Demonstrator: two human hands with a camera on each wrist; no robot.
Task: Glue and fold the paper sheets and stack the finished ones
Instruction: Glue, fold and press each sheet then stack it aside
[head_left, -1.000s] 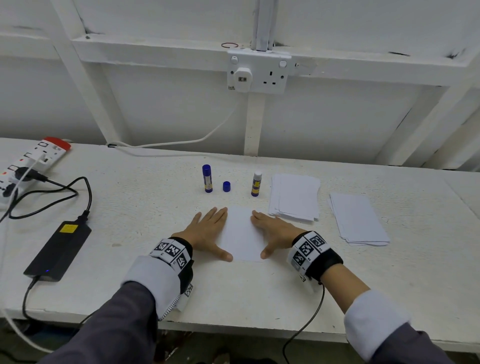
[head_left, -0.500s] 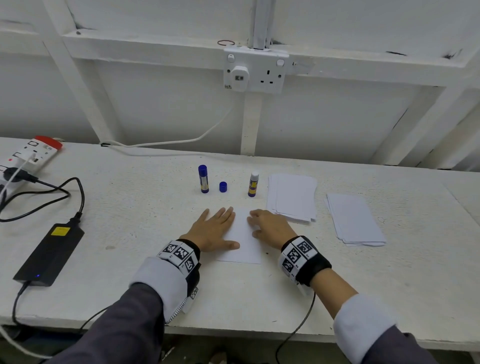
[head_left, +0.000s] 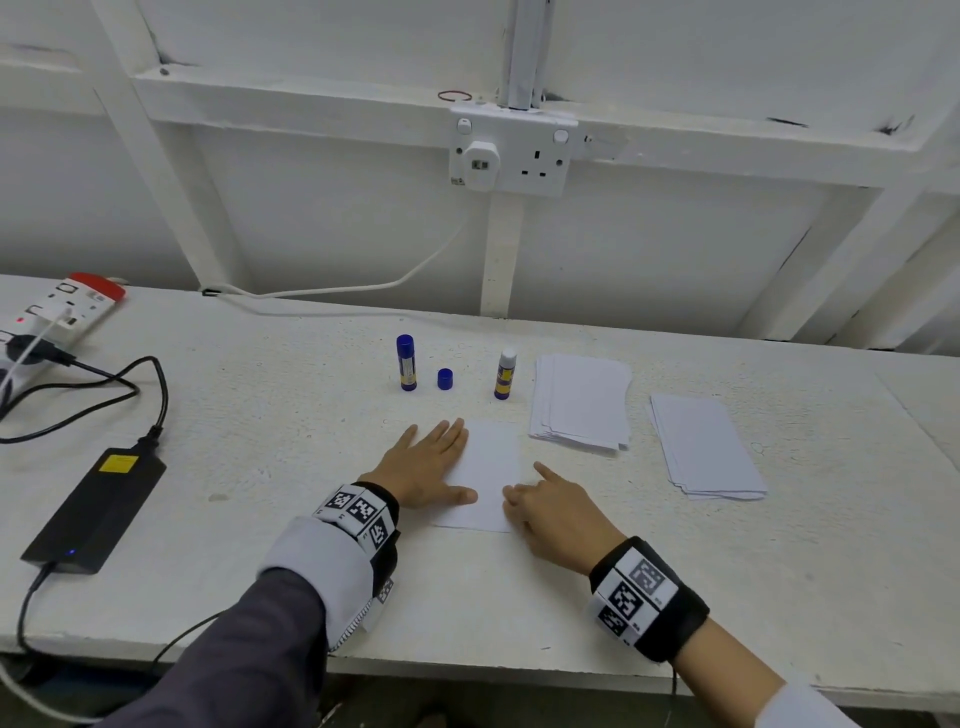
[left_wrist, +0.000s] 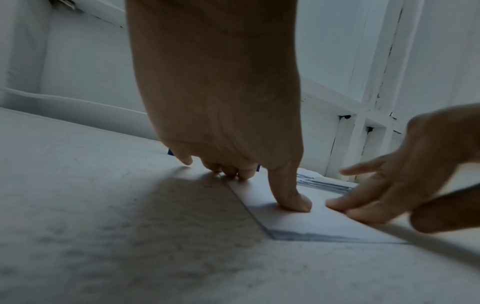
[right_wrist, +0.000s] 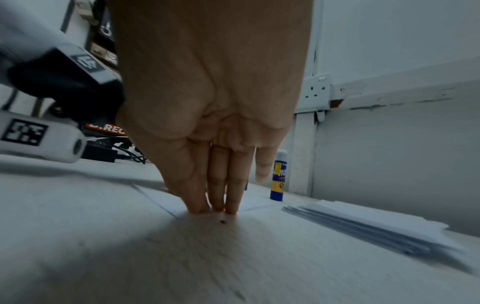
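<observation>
A folded white sheet (head_left: 491, 467) lies flat on the table in front of me. My left hand (head_left: 428, 467) lies flat on its left edge, fingers straight and thumb pressing on the paper (left_wrist: 291, 202). My right hand (head_left: 550, 506) presses its straight fingertips (right_wrist: 221, 205) along the sheet's near right edge, with the little finger raised. An uncapped glue stick (head_left: 505, 374) stands behind the sheet, its blue cap (head_left: 445, 379) beside it. A capped blue glue stick (head_left: 406, 362) stands further left. Two piles of white sheets sit to the right: a nearer pile (head_left: 582, 402) and a farther pile (head_left: 704, 447).
A black power adapter (head_left: 98, 509) with cables and a power strip (head_left: 57, 312) lie at the table's left. A wall socket (head_left: 511, 150) is mounted on the white wall behind. The table's front edge (head_left: 467, 670) runs just below my wrists.
The sheet looks narrower than a second ago. My right hand has slid back along the right edge toward the near corner. The left hand stays on the left side.
</observation>
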